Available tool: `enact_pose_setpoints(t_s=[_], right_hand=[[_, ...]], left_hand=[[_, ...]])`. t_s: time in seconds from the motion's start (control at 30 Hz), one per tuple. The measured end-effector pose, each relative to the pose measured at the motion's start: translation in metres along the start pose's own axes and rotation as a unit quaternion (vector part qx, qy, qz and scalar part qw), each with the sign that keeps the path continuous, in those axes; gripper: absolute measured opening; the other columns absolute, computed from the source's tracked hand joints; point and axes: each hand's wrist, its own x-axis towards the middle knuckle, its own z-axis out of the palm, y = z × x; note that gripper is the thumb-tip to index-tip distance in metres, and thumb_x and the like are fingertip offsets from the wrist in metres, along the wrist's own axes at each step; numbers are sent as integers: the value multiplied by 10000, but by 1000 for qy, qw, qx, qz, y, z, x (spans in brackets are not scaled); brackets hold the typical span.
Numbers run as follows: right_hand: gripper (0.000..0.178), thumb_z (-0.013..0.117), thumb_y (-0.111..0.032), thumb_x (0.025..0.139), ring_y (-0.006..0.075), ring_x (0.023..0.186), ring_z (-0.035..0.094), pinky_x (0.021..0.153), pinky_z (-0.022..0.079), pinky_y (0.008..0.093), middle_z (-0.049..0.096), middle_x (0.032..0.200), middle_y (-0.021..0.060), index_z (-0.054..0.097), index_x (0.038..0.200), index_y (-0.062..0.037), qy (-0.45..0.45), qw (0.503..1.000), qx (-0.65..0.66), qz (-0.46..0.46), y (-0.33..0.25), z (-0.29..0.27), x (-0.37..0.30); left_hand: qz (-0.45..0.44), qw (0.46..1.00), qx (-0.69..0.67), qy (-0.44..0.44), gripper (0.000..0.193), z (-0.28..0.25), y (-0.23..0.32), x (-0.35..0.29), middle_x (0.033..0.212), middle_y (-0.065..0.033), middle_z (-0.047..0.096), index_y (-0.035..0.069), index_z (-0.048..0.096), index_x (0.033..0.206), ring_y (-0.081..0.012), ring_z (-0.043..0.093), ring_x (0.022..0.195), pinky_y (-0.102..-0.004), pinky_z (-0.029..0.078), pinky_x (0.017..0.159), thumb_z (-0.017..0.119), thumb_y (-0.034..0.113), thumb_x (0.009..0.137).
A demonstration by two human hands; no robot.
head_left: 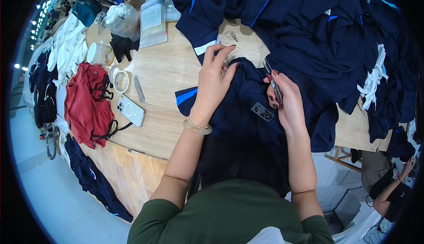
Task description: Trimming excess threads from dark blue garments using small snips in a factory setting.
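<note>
A navy garment with a grey printed patch lies across the table edge and my lap. At its bunched upper edge is my left hand, index finger raised, thumb on the cloth; the lower fingers are partly hidden, and the edge seems pinched there. My right hand is closed around small thread snips, blades pointing up and away, just right of the garment. A blue-trimmed piece of navy cloth shows left of my left wrist.
Navy clothes are heaped at the far right. Loose threads lie beyond my left hand. To the left are a phone, tape rolls, a red bag and plastic bags. Another person's arm shows lower right.
</note>
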Motion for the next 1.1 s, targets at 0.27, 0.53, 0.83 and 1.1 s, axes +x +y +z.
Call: enact_pose_setpoints(t_s=[0.27,0.53,0.83,1.1], right_hand=[[294,484,-280,943,41,432,332,437,257,196,456,543,-19,560,869,-6,-14,1000,-28,2,-1,0,1],[296,482,-287,945,44,434,330,441,253,200,453,542,-21,563,862,-15,-10,1000,-22,8,0,-3,2],[269,522,-282,927,31,440,357,437,246,181,477,541,-13,585,860,-29,-15,1000,-6,7,-2,-2,-2],[217,554,-250,886,49,466,430,442,294,173,521,580,9,588,851,-38,-49,998,-2,30,-10,16,-8]], left_hand=[[8,998,36,-47,113,-10,-31,4,726,-72,597,9,677,900,-153,602,658,-264,460,607,652,11,791],[-36,971,88,218,145,-84,-40,38,870,-109,648,-24,666,947,-162,628,731,-283,506,644,562,-20,845],[22,997,58,-42,198,-27,2,10,939,-117,594,6,638,991,-227,618,731,-297,492,647,619,-9,795],[21,997,51,48,102,17,-14,-8,887,-115,578,-15,571,882,-263,605,671,-320,494,601,597,-47,789]])
